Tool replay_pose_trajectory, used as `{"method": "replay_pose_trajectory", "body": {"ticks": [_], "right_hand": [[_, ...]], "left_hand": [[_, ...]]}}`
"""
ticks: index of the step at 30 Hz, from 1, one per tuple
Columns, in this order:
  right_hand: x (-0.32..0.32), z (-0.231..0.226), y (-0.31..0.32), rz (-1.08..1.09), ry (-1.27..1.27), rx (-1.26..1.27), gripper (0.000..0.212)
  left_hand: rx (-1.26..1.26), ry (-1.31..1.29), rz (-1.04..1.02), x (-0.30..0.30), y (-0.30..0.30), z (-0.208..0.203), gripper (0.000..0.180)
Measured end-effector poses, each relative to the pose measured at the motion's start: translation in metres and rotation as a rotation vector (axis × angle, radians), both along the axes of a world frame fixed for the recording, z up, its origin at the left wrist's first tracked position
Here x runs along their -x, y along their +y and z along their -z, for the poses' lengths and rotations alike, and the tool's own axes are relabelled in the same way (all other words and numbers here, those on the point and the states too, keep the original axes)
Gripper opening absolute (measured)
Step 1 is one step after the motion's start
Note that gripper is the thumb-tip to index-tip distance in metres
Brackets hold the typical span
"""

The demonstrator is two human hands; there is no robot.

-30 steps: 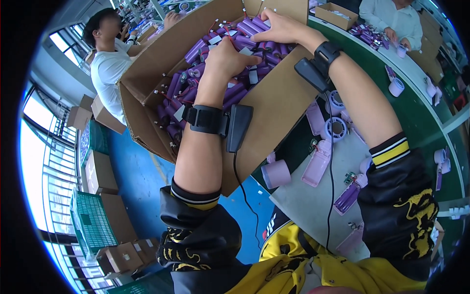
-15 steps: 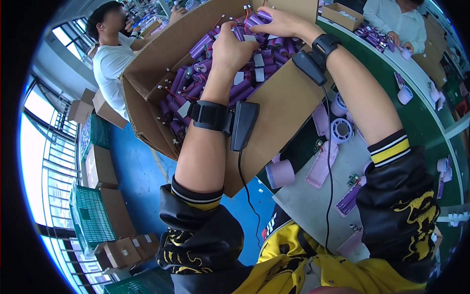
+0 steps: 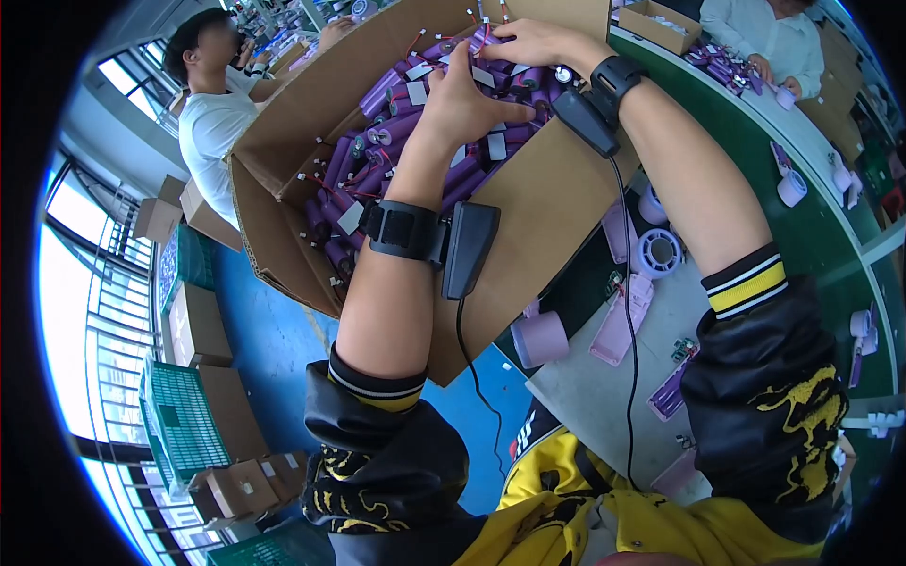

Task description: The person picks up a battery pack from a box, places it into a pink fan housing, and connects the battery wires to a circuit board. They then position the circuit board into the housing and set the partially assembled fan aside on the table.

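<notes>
A deep cardboard box (image 3: 528, 208) holds a heap of purple cylindrical battery packs (image 3: 394, 129) with red and black leads and small white connectors. My left hand (image 3: 462, 108) is over the heap, its thumb spread wide from its fingers; nothing shows gripped in it. Just beyond, at the far right of the heap, my right hand (image 3: 543, 47) bends its fingers around a purple battery pack (image 3: 485, 40). The fingertips partly cover that pack. Each wrist wears a black strap with a black cabled device.
Right of the box, a grey-green worktable (image 3: 585, 396) carries pink-lilac housings (image 3: 625, 321) and a round lilac part (image 3: 658, 251). One person (image 3: 212, 113) is at far left, another (image 3: 764, 47) at far right. Green crates (image 3: 184, 410) and cartons stand on the left.
My left hand has opened, thumb swinging out to the right. My right hand has shifted slightly down, and fewer purple packs show at its fingers.
</notes>
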State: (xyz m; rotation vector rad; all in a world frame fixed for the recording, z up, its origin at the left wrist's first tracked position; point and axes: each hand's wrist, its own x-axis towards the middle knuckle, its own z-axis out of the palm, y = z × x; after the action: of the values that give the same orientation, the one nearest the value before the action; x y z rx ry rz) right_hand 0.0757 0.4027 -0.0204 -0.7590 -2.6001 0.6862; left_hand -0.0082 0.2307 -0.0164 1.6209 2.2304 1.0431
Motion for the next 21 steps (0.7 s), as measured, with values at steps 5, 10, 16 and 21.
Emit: {"method": "replay_pose_trajectory", "body": {"ticks": [5, 10, 16, 21], "right_hand": [[-0.003, 0.003, 0.005, -0.122, 0.081, 0.062, 0.049], [-0.006, 0.011, 0.012, -0.12, 0.158, 0.026, 0.048], [-0.004, 0.013, 0.012, -0.225, 0.225, 0.128, 0.067], [0.0, 0.011, 0.013, -0.162, 0.152, 0.12, 0.077]], "left_hand": [[0.023, 0.247, -0.018, -0.007, -0.006, -0.001, 0.124], [0.008, 0.231, -0.019, -0.006, -0.009, -0.006, 0.121], [-0.067, 0.193, -0.056, -0.003, -0.008, -0.006, 0.107], [-0.061, 0.146, -0.039, -0.003, -0.01, -0.009, 0.101]]}}
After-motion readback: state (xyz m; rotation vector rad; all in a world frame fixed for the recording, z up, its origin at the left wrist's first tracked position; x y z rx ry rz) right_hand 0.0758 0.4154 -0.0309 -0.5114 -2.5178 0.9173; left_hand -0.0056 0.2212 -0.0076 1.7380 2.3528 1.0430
